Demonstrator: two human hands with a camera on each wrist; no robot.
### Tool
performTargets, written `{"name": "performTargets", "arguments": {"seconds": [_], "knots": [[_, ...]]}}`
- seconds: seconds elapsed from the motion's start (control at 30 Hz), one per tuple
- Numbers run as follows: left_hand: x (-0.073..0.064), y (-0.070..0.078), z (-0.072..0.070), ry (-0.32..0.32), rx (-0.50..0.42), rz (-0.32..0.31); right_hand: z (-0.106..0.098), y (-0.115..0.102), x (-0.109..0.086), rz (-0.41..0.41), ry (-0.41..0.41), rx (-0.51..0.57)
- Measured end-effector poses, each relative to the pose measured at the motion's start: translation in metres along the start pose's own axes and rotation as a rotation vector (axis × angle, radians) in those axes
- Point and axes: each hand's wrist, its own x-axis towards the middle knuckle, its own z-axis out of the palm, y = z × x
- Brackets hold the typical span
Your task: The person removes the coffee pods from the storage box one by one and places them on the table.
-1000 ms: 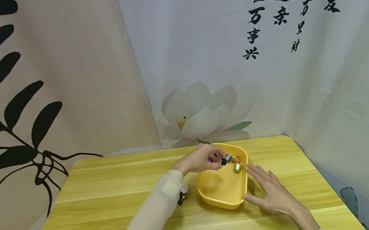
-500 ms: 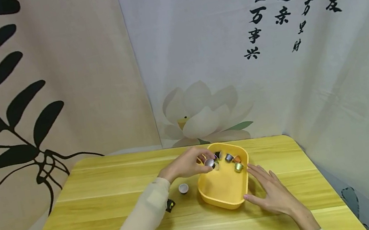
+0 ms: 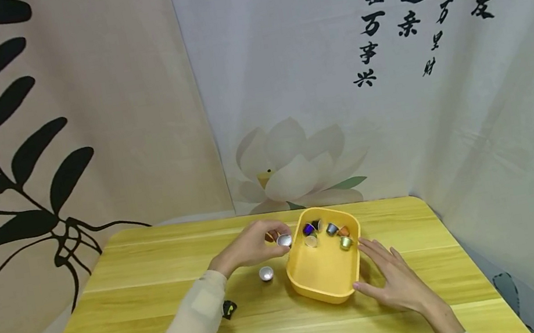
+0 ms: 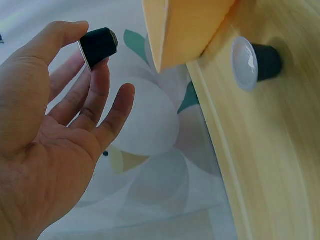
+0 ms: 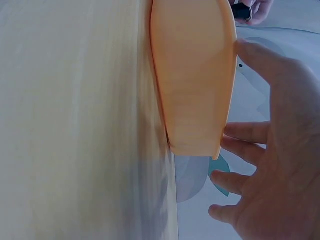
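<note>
My left hand [image 3: 254, 245] pinches a dark coffee capsule [image 4: 99, 46] between thumb and fingertips, just left of the yellow tray [image 3: 324, 278]. The capsule's silver lid faces the head camera. Another dark capsule [image 4: 265, 62] with a pale lid lies on its side on the table below that hand. Inside the tray are several capsules, among them a purple one [image 3: 308, 229], a blue-grey one [image 3: 332, 229], an orange one [image 3: 344, 231] and a green-gold one [image 3: 346, 243]. My right hand [image 3: 394, 280], fingers spread, touches the tray's right rim with thumb and fingertips.
A small black object with yellow marks [image 3: 229, 309] shows beside the left sleeve, partly hidden. The wooden table [image 3: 160, 290] ends at a cloth backdrop [image 3: 282, 69] behind the tray.
My left hand has moved left from over the tray to outside its left rim, carrying a capsule. More capsules in the tray are uncovered. The right hand and tray stay still.
</note>
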Motion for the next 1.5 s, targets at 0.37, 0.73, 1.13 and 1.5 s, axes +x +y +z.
{"name": "performTargets", "arguments": {"seconds": [0.37,0.73,1.13,1.5], "knots": [[-0.029,-0.012,-0.015,0.053,0.029,-0.044,0.000,-0.001,0.001,-0.007,0.001,-0.003],[-0.055,-0.022,-0.022,0.060,0.008,-0.094,0.000,0.000,0.000,-0.006,0.012,-0.011],[-0.078,-0.041,-0.012,0.051,-0.021,-0.128,0.001,0.000,-0.001,-0.009,0.008,-0.004],[-0.087,-0.055,-0.001,0.026,-0.077,-0.169,0.001,-0.001,-0.001,-0.012,0.013,-0.009]]}}
